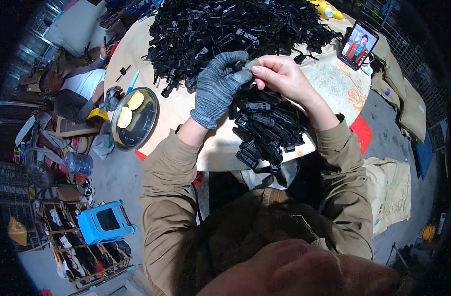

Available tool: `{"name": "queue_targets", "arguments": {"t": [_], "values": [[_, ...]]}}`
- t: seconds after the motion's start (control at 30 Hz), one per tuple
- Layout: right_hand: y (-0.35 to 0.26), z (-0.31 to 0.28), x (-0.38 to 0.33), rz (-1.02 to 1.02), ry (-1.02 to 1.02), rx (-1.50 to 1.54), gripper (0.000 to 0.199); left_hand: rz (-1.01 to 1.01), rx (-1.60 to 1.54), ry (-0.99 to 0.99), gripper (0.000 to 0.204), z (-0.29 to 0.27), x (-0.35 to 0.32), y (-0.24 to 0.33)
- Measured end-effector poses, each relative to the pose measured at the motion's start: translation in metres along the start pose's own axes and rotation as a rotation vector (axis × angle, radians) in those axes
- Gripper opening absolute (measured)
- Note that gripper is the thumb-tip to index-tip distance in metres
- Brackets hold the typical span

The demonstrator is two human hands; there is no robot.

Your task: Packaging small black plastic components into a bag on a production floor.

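Observation:
My left hand (pixel 216 86), in a grey knit glove, is closed, with its thumb and fingers pinching a small black plastic part that the fingers mostly hide. Touching its fingertips, my bare right hand (pixel 283 78) is also closed, thumb against forefinger; what lies in that pinch is too covered to make out. Both hands are above the table, between two heaps. Just beyond them spreads a large pile of black plastic parts (pixel 200 34). A smaller heap of black plastic pieces (pixel 267 126) lies close to my body, below the right hand.
The round table (pixel 329 79) holds a metal plate (pixel 145 129) with yellow fruit pieces (pixel 125 117), a blue pen (pixel 133 80) and a propped phone (pixel 357 45). Another person (pixel 77 89) sits at the left. Sacks (pixel 410 106) stand right; a blue plastic stool (pixel 103 223) is lower left.

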State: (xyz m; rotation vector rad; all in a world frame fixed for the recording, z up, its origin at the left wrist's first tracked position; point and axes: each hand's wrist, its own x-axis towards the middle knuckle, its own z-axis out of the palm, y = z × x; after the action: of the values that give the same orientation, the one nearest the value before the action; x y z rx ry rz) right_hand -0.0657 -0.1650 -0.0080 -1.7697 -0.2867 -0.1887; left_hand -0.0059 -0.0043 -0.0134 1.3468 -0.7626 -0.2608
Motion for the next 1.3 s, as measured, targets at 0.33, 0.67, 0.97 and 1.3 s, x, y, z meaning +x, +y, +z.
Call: {"name": "queue_targets", "arguments": {"t": [0.33, 0.67, 0.97, 1.3], "values": [[0.002, 0.003, 0.001, 0.032, -0.014, -0.016, 0.017, 0.032, 0.081, -0.008, 0.029, -0.005, 0.000, -0.004], [0.001, 0.007, -0.003, -0.023, 0.101, -0.074, 0.016, 0.321, 0.354, 0.017, 0.017, 0.005, 0.001, -0.007], [-0.070, 0.002, -0.097, -0.441, 0.045, 0.041, 0.011, 0.283, 0.363, 0.108, 0.030, -0.017, 0.007, -0.026], [-0.075, 0.051, -0.156, -1.211, -0.533, -0.025, 0.018, 0.281, 0.459, 0.013, 0.031, -0.016, 0.005, -0.032]]}}
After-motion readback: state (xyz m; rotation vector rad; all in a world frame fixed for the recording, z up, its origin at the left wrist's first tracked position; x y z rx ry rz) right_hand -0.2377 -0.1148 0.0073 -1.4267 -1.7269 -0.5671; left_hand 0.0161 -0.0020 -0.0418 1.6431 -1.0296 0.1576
